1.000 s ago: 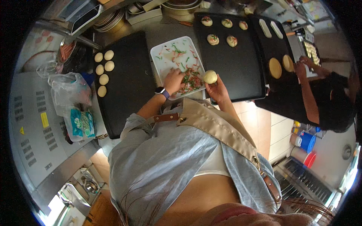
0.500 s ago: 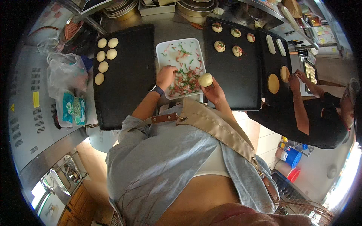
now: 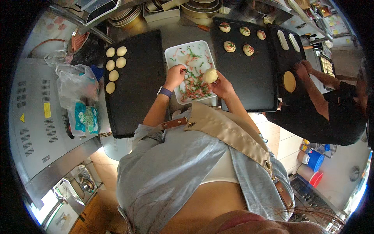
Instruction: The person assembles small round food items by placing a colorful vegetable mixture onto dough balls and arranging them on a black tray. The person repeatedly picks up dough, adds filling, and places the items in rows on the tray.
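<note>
A pale dough ball (image 3: 210,75) is cupped in the right hand (image 3: 221,85), the fingers curled loosely round its lower side so that its top stays bare. The ball is held over the right edge of the white tray (image 3: 175,54), just above the scattered red and green shreds (image 3: 193,86). The left hand (image 3: 175,75) is lowered onto the shreds near the middle of the tray, fingertips drawn together as if on a pinch; whether anything is actually caught between them cannot be told.

Two risks can be judged from this. Soft dough is easily dented or flattened if the right hand's hold is tightened. A loose pinch could be shed on the way across, so that shreds are dropped onto the counter or the black baking sheet (image 3: 254,89) beside the tray.

On that sheet five topped pieces (image 3: 230,46) are set near the far edge. On the left black sheet (image 3: 137,97), plain dough rounds (image 3: 115,63) are lined up. Further right, a flat disc (image 3: 289,81) is being pressed by another person's hand (image 3: 300,69), well apart.
</note>
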Available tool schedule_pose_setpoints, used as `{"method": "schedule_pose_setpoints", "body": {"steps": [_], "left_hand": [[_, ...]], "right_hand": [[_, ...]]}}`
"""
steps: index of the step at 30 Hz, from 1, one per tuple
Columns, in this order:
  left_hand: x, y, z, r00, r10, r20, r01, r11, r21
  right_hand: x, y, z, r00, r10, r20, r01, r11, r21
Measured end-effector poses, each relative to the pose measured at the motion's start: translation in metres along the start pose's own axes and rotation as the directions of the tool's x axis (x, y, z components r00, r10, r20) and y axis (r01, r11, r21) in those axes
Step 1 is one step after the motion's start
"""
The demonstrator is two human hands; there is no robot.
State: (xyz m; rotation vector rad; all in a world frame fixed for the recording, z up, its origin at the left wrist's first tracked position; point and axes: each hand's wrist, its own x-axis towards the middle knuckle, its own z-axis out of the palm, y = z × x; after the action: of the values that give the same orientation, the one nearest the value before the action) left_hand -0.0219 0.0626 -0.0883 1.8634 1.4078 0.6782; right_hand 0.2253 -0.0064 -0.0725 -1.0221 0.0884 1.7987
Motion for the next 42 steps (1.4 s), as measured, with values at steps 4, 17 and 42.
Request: {"method": "schedule_pose_setpoints", "body": {"steps": [4, 17, 42], "left_hand": [[-0.004, 0.025, -0.007, 0.999, -0.04, -0.028, 0.035, 0.988, -0.152], [-0.047, 0.096, 0.001, 0.893, 0.448, 0.048, -0.451, 0.888, 0.095], [-0.042, 0.108, -0.022, 0.885, 0.454, 0.104, -0.465, 0.87, 0.162]], "right_hand": [[-0.012, 0.005, 0.019, 0.999, 0.035, -0.042, -0.037, 0.998, -0.054], [-0.021, 0.015, 0.036, 0.994, -0.042, 0.1, 0.045, 0.998, -0.036], [-0.027, 0.016, 0.031, 0.978, -0.005, 0.208, 0.018, 0.998, -0.057]]}}
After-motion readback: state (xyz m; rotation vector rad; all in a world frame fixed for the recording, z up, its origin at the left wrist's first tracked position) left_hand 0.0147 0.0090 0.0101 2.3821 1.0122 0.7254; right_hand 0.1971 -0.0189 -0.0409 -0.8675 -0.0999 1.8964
